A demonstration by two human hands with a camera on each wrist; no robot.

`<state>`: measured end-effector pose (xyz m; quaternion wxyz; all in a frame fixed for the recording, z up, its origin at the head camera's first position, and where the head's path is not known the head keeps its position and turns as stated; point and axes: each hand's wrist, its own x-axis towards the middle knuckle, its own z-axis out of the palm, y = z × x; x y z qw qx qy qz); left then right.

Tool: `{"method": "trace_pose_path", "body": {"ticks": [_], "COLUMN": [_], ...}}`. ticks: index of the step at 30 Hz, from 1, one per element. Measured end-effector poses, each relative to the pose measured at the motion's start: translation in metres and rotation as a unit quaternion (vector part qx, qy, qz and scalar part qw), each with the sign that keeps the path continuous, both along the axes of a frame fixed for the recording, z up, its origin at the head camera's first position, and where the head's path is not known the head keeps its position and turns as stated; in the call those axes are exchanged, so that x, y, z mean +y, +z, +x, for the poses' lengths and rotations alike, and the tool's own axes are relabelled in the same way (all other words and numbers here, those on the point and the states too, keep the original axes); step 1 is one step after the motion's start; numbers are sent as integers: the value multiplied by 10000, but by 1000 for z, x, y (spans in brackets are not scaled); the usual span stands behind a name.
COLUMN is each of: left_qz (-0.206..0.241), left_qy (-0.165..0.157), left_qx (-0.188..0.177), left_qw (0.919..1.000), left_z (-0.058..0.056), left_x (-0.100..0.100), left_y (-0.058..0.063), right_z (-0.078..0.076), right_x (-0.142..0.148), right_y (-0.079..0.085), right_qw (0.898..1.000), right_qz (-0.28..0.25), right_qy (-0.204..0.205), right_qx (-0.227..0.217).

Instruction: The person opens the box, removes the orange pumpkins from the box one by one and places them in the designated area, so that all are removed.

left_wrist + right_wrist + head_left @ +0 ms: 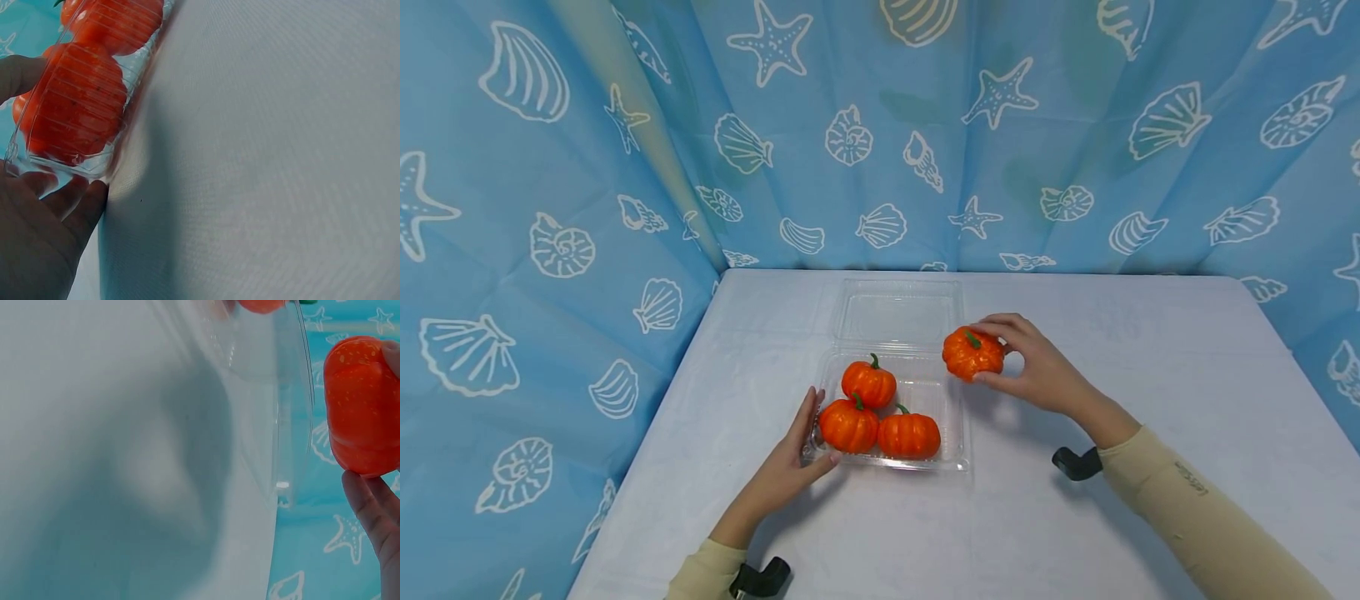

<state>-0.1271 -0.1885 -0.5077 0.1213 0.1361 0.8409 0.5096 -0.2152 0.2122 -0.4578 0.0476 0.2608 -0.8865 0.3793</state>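
Observation:
A clear plastic clamshell container (953, 417) lies open on the table with three small orange pumpkins in it: a rear one (868, 384), a front left one (848, 427) and a front right one (909, 436). My left hand (786, 467) holds the container's front left corner, thumb at the front and fingers along the left wall. Above the container's right edge, my right hand (1030, 367) grips a fourth pumpkin (966, 354) with a green stem, thumb and fingers on opposite sides. In the right wrist view this held pumpkin (359, 409) is raised beside the container wall.
The container's transparent lid (898, 312) lies folded back behind the base. A white cloth covers the table (1112, 350). Blue curtains (880, 167) with shell and starfish prints hang behind and at the sides. Black wrist mounts (1077, 463) stick out from both sleeves.

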Motion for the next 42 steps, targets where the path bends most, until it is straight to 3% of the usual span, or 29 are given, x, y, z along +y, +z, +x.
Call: {"method": "trace_pose_path", "body": {"ticks": [9,17,27,33,42], "left_qz": [84,75,25,-19,-52], "left_qy": [-20,-33,-54,-29,33], "left_qx": [54,74,123,132,74], "left_qw": [9999,9999,9999,9999,10000], "left_z": [0,0,0,0,1], "left_x": [0,0,-1,-1,0], "left_y": [-1,0,-2,-3,-2], "right_z": [-4,-9,-19,-21,-24], "right_x": [20,34,46,49,54], "right_y": [-5,-17,-36,-47,-51], "right_qw": [9989,9979,9923,9890,9896], "right_qz": [9,70,317,195,142], "right_qy": [-479,-628,-891,-971,-897], "right_qx": [8,-137,-806,-1094,-1114]}}
